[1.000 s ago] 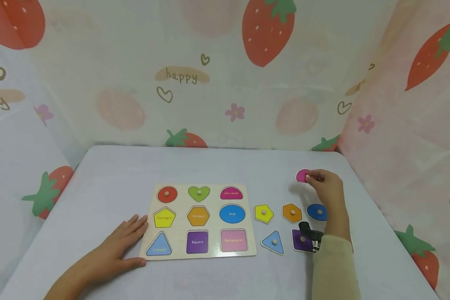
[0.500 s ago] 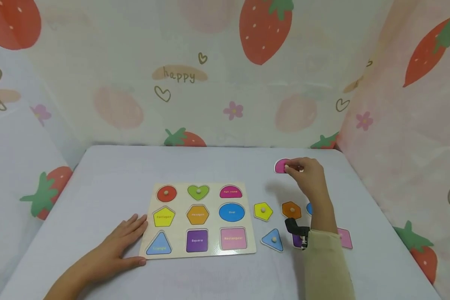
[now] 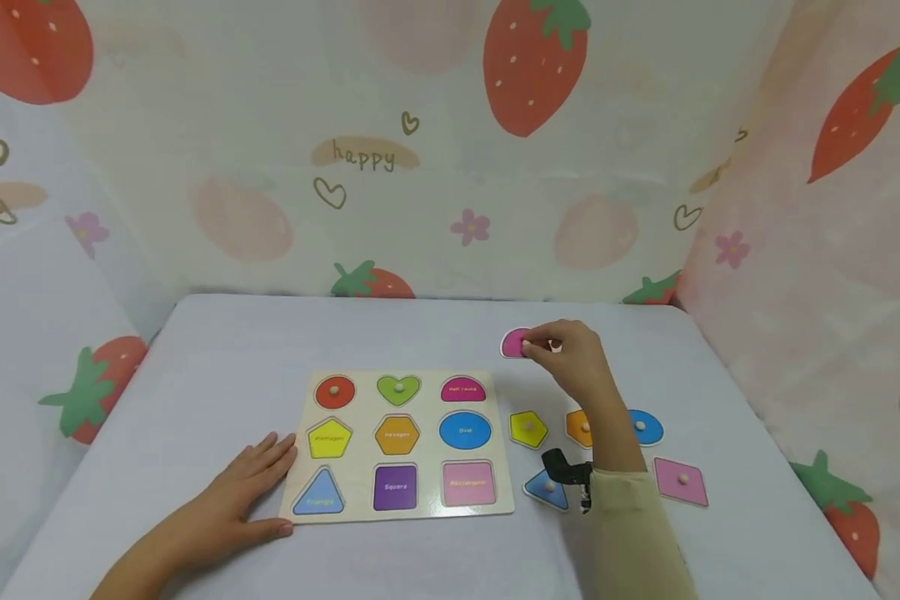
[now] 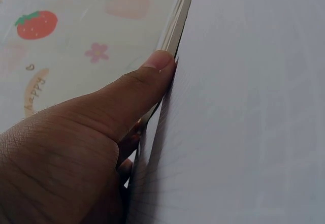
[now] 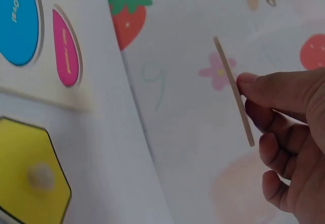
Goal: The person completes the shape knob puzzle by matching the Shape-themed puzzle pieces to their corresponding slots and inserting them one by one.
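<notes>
My right hand (image 3: 573, 358) pinches a magenta half-round puzzle piece (image 3: 513, 343) by its knob, held up beyond the top right corner of the puzzle board (image 3: 435, 508). In the right wrist view the half-round piece (image 5: 234, 93) shows edge-on, thumb and index finger at its face. The left hand (image 3: 240, 492) lies spread on the table, its fingertips and thumb at the board's left edge; the left wrist view has the thumb (image 4: 137, 89) against that edge. A red circle (image 3: 335, 392) and a green heart (image 3: 398, 389) with knobs sit in the board. Its half-round slot (image 3: 462, 390) shows its printed label.
Right of the board lie knobbed pieces: a yellow pentagon (image 3: 528, 428), an orange hexagon (image 3: 577, 427) partly behind the right arm, a blue oval (image 3: 647, 427), a blue triangle (image 3: 546, 490) and a pink rectangle (image 3: 681, 482). A strawberry-print curtain (image 3: 420, 183) stands behind the table.
The right hand has carried the half-round piece leftward, from above the loose pieces on the right to near the board's top right corner. The left hand stays at the board's edge.
</notes>
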`<state>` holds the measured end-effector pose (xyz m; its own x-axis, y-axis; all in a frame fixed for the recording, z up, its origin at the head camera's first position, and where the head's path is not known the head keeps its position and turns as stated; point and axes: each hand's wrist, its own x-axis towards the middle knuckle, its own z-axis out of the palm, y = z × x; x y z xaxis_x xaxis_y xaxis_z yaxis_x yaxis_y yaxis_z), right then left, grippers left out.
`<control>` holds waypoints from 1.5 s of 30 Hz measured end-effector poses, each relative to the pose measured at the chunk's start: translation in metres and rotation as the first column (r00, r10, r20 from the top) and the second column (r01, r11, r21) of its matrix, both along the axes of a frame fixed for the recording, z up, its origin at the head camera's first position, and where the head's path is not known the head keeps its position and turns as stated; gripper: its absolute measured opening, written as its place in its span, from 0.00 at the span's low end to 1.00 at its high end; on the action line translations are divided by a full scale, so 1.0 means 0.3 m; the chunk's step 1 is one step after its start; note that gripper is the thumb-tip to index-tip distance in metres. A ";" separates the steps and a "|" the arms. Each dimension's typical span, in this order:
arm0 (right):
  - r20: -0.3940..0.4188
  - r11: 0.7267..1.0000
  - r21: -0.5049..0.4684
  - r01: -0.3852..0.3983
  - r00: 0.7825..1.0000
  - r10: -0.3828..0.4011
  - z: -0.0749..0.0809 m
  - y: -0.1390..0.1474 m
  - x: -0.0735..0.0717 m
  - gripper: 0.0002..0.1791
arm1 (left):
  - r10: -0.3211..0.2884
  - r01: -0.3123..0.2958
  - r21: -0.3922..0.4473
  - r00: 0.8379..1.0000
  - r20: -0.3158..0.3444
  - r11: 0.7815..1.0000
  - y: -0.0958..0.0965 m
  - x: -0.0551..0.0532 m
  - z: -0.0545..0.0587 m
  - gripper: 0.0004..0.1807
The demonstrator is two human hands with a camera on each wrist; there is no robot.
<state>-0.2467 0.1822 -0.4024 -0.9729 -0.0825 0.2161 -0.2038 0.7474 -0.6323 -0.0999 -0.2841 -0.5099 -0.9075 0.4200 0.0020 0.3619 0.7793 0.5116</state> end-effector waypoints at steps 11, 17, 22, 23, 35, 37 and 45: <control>0.049 0.993 -0.116 -0.036 0.998 0.042 -0.056 -0.152 0.011 0.12 | 0.031 -0.030 -0.014 0.999 0.038 0.999 -0.002 0.004 0.001 0.57; 0.098 0.991 -0.126 -0.047 0.993 0.059 -0.111 -0.216 0.009 0.11 | 0.010 -0.010 0.003 1.000 -0.004 1.000 -0.002 0.005 -0.003 0.56; 0.144 0.991 -0.129 -0.029 0.988 0.048 -0.156 -0.245 0.004 0.11 | 0.039 -0.038 -0.019 0.998 0.048 0.999 0.007 0.002 -0.002 0.57; 0.151 0.992 -0.127 -0.026 0.987 0.046 -0.164 -0.249 0.003 0.11 | 0.041 -0.040 -0.020 0.998 0.050 0.999 0.007 0.003 -0.002 0.57; 0.221 0.997 -0.075 0.016 0.975 0.000 -0.218 -0.260 -0.009 0.11 | 0.048 -0.047 -0.028 0.997 0.056 0.999 0.013 0.003 0.000 0.58; 0.232 0.997 -0.076 0.021 0.973 -0.003 -0.222 -0.259 -0.010 0.11 | 0.050 -0.048 -0.030 0.997 0.056 0.998 0.015 0.002 0.002 0.58; 0.255 0.996 -0.084 0.031 0.967 -0.009 -0.242 -0.253 -0.012 0.09 | 0.027 -0.027 -0.017 0.999 0.033 0.999 0.013 0.005 0.015 0.57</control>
